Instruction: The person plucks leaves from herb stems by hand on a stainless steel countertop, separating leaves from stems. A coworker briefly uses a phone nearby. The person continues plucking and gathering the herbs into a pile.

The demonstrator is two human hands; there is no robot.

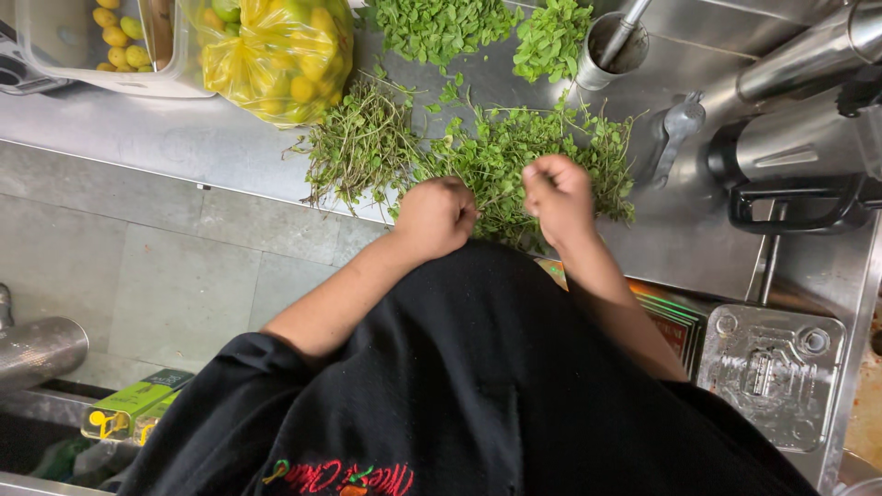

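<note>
On the steel counter, head view from above.
Left hand [435, 217]: curled into a loose fist at the near edge of the leafy herb pile [514, 156]; whether stems are pinched inside cannot be told.
Right hand [557, 195]: fingers bunched closed, tips pressed into the same pile, seemingly pinching sprigs.
Herb pile: spread on the steel counter [165, 138] directly before both hands.
Bare stems [360, 147]: heaped just left of the pile.
Picked leaves [441, 28]: farther back.
Yellow bag of fruit [276, 55]: far left.
Metal cup [611, 50]: behind, right.
</note>
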